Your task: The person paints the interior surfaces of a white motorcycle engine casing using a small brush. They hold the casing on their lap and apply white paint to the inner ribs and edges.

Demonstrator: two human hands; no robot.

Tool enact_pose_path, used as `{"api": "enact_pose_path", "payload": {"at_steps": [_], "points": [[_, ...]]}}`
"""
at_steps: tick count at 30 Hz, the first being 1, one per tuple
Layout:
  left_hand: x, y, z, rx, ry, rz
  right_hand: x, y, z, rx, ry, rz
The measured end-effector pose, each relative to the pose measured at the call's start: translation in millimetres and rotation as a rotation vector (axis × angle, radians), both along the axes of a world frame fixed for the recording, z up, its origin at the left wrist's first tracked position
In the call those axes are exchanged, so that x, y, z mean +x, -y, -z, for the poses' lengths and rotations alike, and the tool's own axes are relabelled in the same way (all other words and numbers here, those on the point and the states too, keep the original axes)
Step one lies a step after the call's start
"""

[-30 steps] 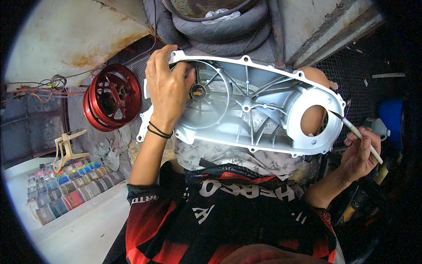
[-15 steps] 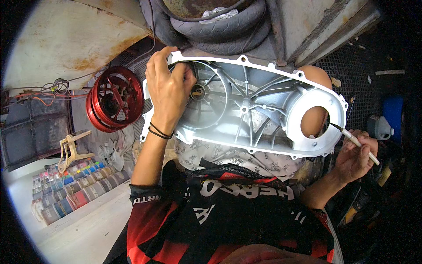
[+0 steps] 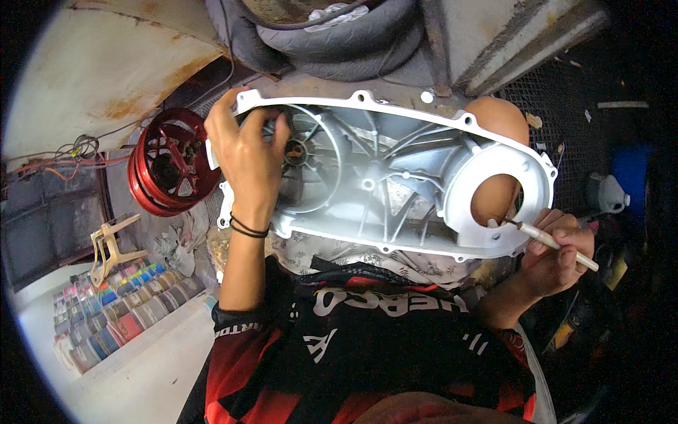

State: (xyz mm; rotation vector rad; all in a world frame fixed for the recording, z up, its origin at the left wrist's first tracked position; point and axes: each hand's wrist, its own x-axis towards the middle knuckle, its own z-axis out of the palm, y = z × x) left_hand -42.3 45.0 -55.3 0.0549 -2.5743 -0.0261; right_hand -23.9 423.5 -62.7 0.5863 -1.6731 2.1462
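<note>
A long silver-white engine cover with cast ribs lies across my lap, its inner side up. My left hand grips its left end, with the thumb curled over the rim and some fingers hidden behind it. At the other end, my right hand pinches a slim brush with a white handle and a dark tip. The tip is at the lower right edge of the cover's large round opening, by a small hole; whether it touches the metal is hard to tell. My bare knee shows through that opening.
A red wheel rim lies left of the cover, near a beige plastic frame. Rows of paint containers fill the lower left. Black tyres lie at the far side. A translucent jug stands right, beside a blue container.
The cover and my left hand have shifted left. My right hand has brought the brush tip down and left, from the ring's right side to the opening's lower edge.
</note>
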Motion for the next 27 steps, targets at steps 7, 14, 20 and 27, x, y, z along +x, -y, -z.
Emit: {"api": "enact_pose_path", "payload": {"at_steps": [7, 14, 20, 27], "points": [[5.3, 4.5, 4.3, 0.0, -0.018, -0.052, -3.2, 7.7, -7.0, 0.067, -0.034, -0.02], [5.5, 8.1, 8.6, 0.012, -0.059, -0.031, -3.6, 10.4, -6.0, 0.125, -0.059, 0.021], [7.1, 10.2, 7.6, 0.034, -0.09, -0.011, -2.5, 7.5, -3.0, 0.146, -0.051, 0.031], [14.8, 13.0, 4.3, 0.11, -0.047, -0.03, 0.9, -0.8, -1.0, 0.165, -0.016, -0.007]]}}
